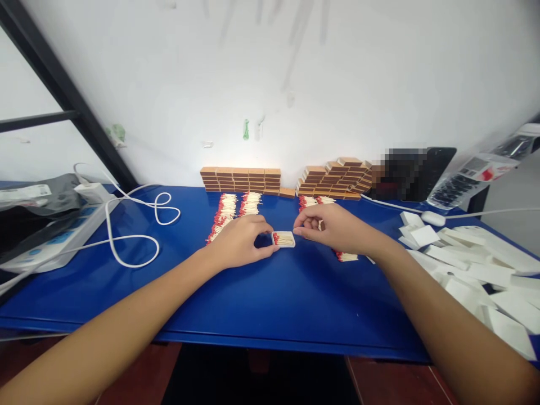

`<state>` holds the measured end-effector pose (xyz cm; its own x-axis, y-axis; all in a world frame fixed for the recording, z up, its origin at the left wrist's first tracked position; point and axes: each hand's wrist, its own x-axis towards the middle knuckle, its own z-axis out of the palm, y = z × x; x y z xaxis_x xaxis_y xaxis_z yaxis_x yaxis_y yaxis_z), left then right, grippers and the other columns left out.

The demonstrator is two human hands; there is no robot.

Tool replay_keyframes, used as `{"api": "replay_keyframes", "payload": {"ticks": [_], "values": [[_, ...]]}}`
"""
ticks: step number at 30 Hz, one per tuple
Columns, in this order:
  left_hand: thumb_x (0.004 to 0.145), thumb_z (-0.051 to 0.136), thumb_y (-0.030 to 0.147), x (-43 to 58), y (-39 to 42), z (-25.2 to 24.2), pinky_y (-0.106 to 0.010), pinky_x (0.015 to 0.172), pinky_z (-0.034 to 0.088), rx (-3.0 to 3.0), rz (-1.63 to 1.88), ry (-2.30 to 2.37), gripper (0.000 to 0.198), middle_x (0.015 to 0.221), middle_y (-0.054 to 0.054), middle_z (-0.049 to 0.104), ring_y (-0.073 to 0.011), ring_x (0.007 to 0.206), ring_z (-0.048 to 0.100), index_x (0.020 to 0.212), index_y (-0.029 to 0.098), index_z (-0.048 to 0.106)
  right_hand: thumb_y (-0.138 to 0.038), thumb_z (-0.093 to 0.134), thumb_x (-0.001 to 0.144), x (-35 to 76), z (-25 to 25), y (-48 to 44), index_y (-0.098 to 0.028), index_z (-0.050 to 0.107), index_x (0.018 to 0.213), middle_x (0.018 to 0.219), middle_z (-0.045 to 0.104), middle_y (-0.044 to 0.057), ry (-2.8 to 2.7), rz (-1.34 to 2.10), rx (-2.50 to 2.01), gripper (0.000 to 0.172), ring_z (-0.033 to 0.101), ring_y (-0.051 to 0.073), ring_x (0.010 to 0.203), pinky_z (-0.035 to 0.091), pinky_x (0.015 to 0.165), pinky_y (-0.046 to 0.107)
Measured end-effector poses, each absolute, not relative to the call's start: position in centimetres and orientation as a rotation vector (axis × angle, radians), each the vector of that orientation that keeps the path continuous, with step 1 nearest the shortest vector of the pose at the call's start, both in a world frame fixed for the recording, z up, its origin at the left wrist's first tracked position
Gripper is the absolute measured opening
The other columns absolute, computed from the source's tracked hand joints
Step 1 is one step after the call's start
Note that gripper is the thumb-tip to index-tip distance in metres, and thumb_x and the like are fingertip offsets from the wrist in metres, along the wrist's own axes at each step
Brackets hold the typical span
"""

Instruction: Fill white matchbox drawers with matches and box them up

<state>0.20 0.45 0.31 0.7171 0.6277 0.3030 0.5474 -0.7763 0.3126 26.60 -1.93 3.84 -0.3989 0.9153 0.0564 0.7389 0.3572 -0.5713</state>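
Observation:
A small white tray (284,239) with red-tipped matches in it lies on the blue table (270,304). My left hand (242,241) pinches the tray's left end between thumb and fingers. Just right of the tray is my right hand (327,226), its fingers curled and thumb against the index finger; whether it holds a match is too small to tell. Rows of loose matches (225,211) lie behind my left hand, and more matches (307,202) lie behind and under my right hand.
Matchboxes (240,180) are stacked against the wall, with a second, stepped stack (333,179) to their right. Many white trays (468,264) are heaped at the right, near a plastic bottle (472,174) and a black phone (439,169). White cables (156,247) and a power strip (63,242) occupy the left.

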Motion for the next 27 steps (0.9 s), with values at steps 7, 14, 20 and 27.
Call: {"api": "replay_keyframes", "payload": {"ticks": [7, 14, 20, 27], "values": [[0.096, 0.075, 0.042, 0.2, 0.5, 0.2, -0.038, 0.089, 0.055, 2.718, 0.573, 0.948, 0.026, 0.105, -0.007, 0.075, -0.0242, 0.097, 0.071, 0.107, 0.019, 0.079, -0.048, 0.071, 0.086, 29.6, 4.5, -1.2, -0.021, 0.070, 0.081, 0.071, 0.069, 0.003, -2.323, 0.520, -1.748, 0.027, 0.060, 0.018, 0.065, 0.040, 0.060, 0.029], [0.096, 0.073, 0.042, 0.1, 0.5, 0.1, -0.036, 0.085, 0.054, 2.726, 0.572, 0.943, 0.024, 0.103, -0.007, 0.074, -0.0232, 0.094, 0.070, 0.106, 0.020, 0.079, -0.046, 0.072, 0.086, 29.2, 3.5, -1.0, -0.022, 0.071, 0.082, 0.076, 0.071, 0.003, -2.391, 0.790, -1.799, 0.024, 0.059, 0.018, 0.065, 0.041, 0.058, 0.030], [0.097, 0.073, 0.045, 0.1, 0.6, -0.3, -0.038, 0.090, 0.055, 2.750, 0.589, 0.945, 0.030, 0.105, -0.007, 0.074, -0.0244, 0.098, 0.070, 0.110, 0.019, 0.078, -0.040, 0.070, 0.086, 29.4, 3.5, -1.2, -0.021, 0.070, 0.079, 0.076, 0.071, 0.005, -2.389, 0.866, -1.859, 0.020, 0.059, 0.019, 0.066, 0.041, 0.059, 0.031], [0.096, 0.073, 0.044, 0.1, 0.4, -0.1, -0.038, 0.088, 0.055, 2.750, 0.575, 0.962, 0.027, 0.104, -0.007, 0.074, -0.0245, 0.097, 0.070, 0.108, 0.020, 0.078, -0.035, 0.071, 0.085, 29.9, 3.0, -1.1, -0.022, 0.073, 0.085, 0.080, 0.076, 0.005, -2.369, 0.880, -1.836, 0.013, 0.064, 0.020, 0.070, 0.044, 0.060, 0.030]]}}
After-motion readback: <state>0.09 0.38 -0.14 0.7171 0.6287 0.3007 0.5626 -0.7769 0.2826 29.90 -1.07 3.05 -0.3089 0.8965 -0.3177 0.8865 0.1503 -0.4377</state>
